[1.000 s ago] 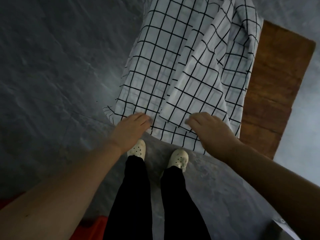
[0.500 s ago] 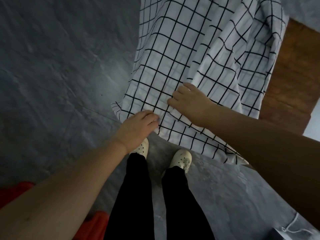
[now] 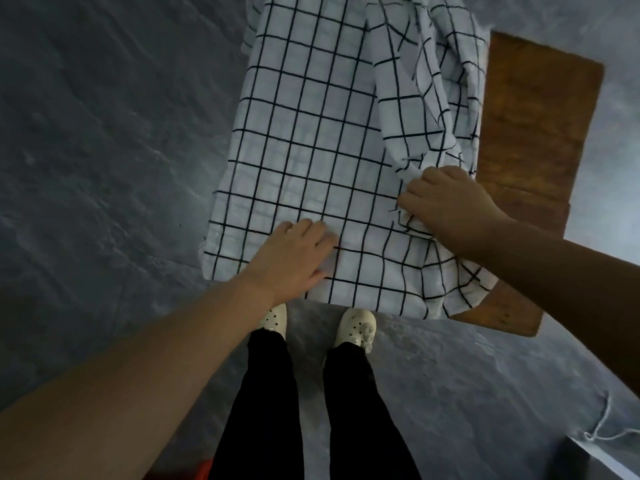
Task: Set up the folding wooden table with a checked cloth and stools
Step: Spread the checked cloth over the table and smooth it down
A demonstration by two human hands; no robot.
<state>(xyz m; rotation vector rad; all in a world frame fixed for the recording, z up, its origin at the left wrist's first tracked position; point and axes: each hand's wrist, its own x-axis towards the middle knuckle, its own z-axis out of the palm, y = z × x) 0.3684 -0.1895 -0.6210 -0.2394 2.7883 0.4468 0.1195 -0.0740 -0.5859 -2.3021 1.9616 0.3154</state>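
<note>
Checked cloth [image 3: 311, 150] over wooden table [image 3: 533, 133], left hand [image 3: 294, 258] flat on its near edge, fingers straight, right hand [image 3: 446, 202] gripping a bunched fold; rough grey floor [image 3: 104, 168] beneath

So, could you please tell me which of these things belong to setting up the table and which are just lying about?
Job in hand: checked cloth, wooden table, left hand resting flat on the cloth, right hand gripping its bunched fold.
Lying about: white string, red object on the floor.
</note>
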